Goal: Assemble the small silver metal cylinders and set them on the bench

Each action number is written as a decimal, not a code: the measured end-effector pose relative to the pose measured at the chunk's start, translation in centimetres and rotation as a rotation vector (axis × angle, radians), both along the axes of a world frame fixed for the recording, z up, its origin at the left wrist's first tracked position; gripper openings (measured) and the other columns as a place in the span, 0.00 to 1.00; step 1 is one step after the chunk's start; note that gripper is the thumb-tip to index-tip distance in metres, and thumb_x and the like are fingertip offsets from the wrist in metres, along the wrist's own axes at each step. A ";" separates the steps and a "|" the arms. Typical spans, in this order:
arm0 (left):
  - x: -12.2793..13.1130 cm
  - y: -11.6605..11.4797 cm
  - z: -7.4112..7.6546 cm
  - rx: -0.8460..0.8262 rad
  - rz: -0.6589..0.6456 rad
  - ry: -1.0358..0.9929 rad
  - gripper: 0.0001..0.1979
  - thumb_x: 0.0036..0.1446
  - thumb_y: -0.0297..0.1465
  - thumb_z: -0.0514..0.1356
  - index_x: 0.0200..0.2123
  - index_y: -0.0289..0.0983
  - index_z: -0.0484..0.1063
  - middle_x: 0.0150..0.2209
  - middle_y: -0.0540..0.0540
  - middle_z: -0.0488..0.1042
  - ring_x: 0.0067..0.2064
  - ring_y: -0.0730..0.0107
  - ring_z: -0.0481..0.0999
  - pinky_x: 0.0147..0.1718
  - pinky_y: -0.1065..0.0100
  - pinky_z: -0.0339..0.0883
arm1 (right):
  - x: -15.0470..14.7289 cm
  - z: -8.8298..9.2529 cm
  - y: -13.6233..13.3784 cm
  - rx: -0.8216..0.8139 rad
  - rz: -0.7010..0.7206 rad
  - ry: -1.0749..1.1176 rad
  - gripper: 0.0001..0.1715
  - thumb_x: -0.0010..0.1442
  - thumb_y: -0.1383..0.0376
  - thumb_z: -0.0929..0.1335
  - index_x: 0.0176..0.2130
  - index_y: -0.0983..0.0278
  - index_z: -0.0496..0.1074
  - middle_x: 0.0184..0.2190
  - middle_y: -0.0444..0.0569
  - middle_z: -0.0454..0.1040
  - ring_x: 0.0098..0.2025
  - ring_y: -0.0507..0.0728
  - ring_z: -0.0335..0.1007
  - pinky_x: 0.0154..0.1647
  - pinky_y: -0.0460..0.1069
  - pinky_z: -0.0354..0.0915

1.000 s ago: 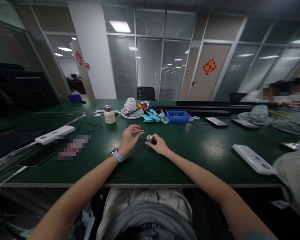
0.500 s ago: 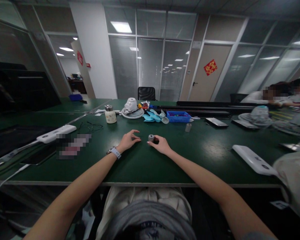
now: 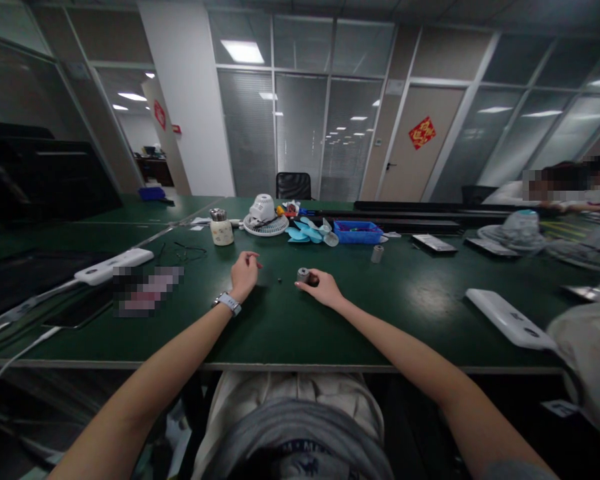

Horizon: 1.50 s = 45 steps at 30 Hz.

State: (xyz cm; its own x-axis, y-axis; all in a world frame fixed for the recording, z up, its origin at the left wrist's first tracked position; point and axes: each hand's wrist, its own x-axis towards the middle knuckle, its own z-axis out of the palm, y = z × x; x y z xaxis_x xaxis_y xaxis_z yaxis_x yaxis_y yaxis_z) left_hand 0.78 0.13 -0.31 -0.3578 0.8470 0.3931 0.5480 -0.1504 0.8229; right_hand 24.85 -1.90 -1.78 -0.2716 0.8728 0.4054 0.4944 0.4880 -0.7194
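Observation:
My right hand (image 3: 325, 291) has its thumb and fingers closed around a small grey metal cylinder (image 3: 303, 274), which stands upright on the green table (image 3: 290, 333); its top has a dark mark in the middle. To the left, my left hand (image 3: 245, 275) hovers over the table with bent fingers apart and nothing visible in them. A wristwatch (image 3: 227, 303) is on that wrist. Between the two hands lies a tiny dark piece (image 3: 279, 280), too small to name. Farther right stands a second, similar metal cylinder (image 3: 377, 254).
Behind my hands are a cream bottle (image 3: 223, 231), a white fan part (image 3: 265, 224), light-blue fan blades (image 3: 307, 232) and a blue tray (image 3: 359, 233). White handheld devices lie at left (image 3: 114, 266) and right (image 3: 505, 319). Other people (image 3: 560, 190) sit at far right.
My left hand has drawn back to the left, away from the cylinder, and its fingers have turned upward. The tiny dark piece now shows on the table. My right hand stays put.

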 end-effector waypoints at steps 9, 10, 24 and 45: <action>0.3 -0.4 0.2 0.016 -0.029 0.035 0.15 0.58 0.35 0.49 0.41 0.38 0.72 0.28 0.48 0.77 0.29 0.67 0.75 0.31 0.69 0.63 | -0.1 0.2 -0.4 0.130 -0.013 -0.036 0.21 0.50 0.57 0.74 0.44 0.60 0.75 0.41 0.49 0.76 0.42 0.58 0.72 0.44 0.53 0.67; 0.3 -0.4 0.2 0.026 -0.027 0.036 0.15 0.58 0.35 0.49 0.41 0.38 0.72 0.28 0.48 0.77 0.30 0.67 0.75 0.31 0.69 0.63 | -0.1 0.3 -0.5 0.136 -0.021 -0.046 0.20 0.50 0.58 0.74 0.44 0.59 0.75 0.41 0.48 0.76 0.42 0.59 0.72 0.45 0.54 0.66; 0.7 -0.4 0.1 0.069 -0.027 0.042 0.15 0.58 0.35 0.49 0.41 0.38 0.73 0.26 0.49 0.76 0.28 0.68 0.75 0.30 0.70 0.62 | 0.3 -0.5 0.3 0.030 0.031 0.090 0.24 0.50 0.61 0.74 0.48 0.60 0.75 0.43 0.48 0.78 0.43 0.58 0.75 0.48 0.53 0.69; 0.9 -0.8 0.4 0.043 -0.076 0.027 0.15 0.57 0.35 0.50 0.41 0.38 0.73 0.26 0.49 0.76 0.26 0.69 0.73 0.28 0.70 0.62 | 0.1 -0.2 0.8 -0.161 0.125 0.402 0.23 0.57 0.57 0.70 0.51 0.64 0.71 0.42 0.52 0.76 0.41 0.57 0.73 0.47 0.54 0.68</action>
